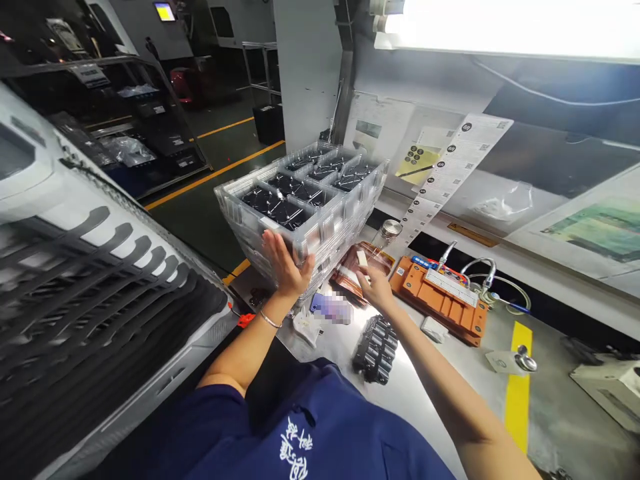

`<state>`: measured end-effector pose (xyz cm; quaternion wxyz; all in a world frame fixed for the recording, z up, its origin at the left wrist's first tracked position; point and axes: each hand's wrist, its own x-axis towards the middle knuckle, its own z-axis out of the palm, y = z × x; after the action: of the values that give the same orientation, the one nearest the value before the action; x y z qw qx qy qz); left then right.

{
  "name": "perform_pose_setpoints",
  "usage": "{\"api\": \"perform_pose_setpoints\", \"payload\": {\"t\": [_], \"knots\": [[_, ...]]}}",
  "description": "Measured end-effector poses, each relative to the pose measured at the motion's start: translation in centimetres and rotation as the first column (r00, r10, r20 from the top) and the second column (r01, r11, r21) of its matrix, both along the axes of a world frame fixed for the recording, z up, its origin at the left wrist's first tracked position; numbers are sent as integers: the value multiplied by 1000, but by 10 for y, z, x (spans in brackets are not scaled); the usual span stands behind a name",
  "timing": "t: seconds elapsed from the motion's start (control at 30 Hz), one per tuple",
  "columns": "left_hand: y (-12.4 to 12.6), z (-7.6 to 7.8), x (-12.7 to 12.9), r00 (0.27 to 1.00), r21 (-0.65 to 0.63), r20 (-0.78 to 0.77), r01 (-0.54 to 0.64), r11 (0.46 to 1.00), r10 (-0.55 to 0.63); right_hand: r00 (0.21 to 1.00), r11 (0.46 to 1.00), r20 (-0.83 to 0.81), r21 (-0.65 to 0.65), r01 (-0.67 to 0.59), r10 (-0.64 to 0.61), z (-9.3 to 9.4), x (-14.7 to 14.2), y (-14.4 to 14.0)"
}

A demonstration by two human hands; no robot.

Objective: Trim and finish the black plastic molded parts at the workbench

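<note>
My left hand [287, 268] lies with its fingers stretched out against the near corner of a tall stack of clear plastic trays [325, 230]. Black parts [275, 205] fill the compartments of the top tray. In my right hand [377, 291] is a small off-white block-like piece [363, 259], pinched between thumb and fingers; its exact kind cannot be made out. That hand hovers over a reddish-brown wrapped stack [349, 275] beside the trays. Nearer to me, a black ribbed part [376, 350] rests on the metal worktop [410, 400].
An orange fixture [440, 300] with hoses stands at the right. A phone [331, 308] and crumpled white material [307, 327] lie by the trays. A lidded clear jar [390, 230] is behind. Farther right sits a metal-knobbed piece [524, 360]; a ridged machine panel [115, 300] borders the left.
</note>
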<state>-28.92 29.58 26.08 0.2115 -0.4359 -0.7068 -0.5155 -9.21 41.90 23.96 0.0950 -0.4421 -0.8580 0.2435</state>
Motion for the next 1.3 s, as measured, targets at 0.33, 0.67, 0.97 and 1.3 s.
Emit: {"api": "perform_pose_setpoints", "payload": {"t": [0.33, 0.67, 0.97, 1.3], "knots": [[6, -18, 21, 948, 49, 287, -158, 986, 137, 658, 627, -250, 648, -431, 711, 139, -90, -41], [5, -21, 25, 943, -10, 247, -226, 974, 221, 774, 556, 85, 647, -522, 628, 132, -155, -34], [2, -14, 23, 960, 3, 226, -173, 985, 168, 723, 565, -42, 657, -500, 689, 154, -168, -13], [-48, 19, 4, 850, -51, 492, 243, 969, -187, 770, 729, -372, 663, -170, 518, 221, -204, 3]]}}
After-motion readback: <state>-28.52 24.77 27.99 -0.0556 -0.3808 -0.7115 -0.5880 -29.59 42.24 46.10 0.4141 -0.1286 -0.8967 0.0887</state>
